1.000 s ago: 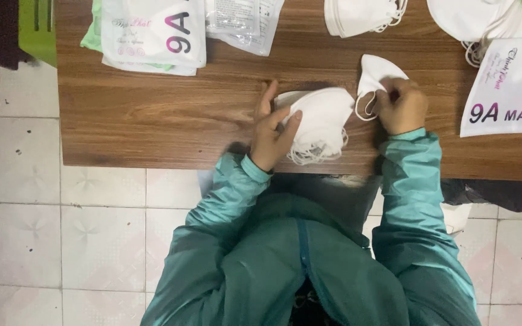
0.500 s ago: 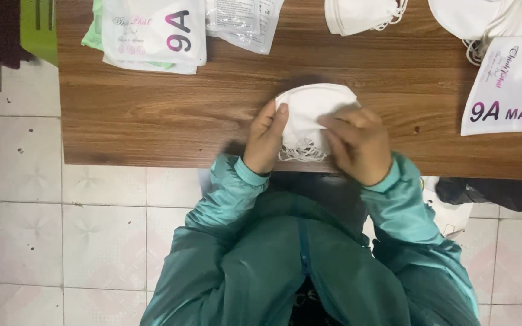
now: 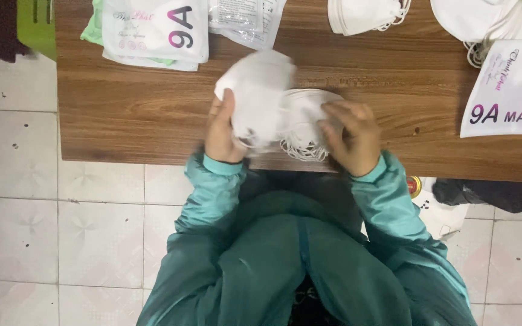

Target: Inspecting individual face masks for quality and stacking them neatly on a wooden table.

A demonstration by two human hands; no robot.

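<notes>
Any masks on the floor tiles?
No: the white masks sit over the wooden table, held by left hand and right hand.

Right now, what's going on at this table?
A person in a teal jacket sits at a wooden table. The left hand lifts a white face mask, blurred in motion, while the right hand rests on a small stack of masks. Printed packets and more masks lie along the far edge.
</notes>
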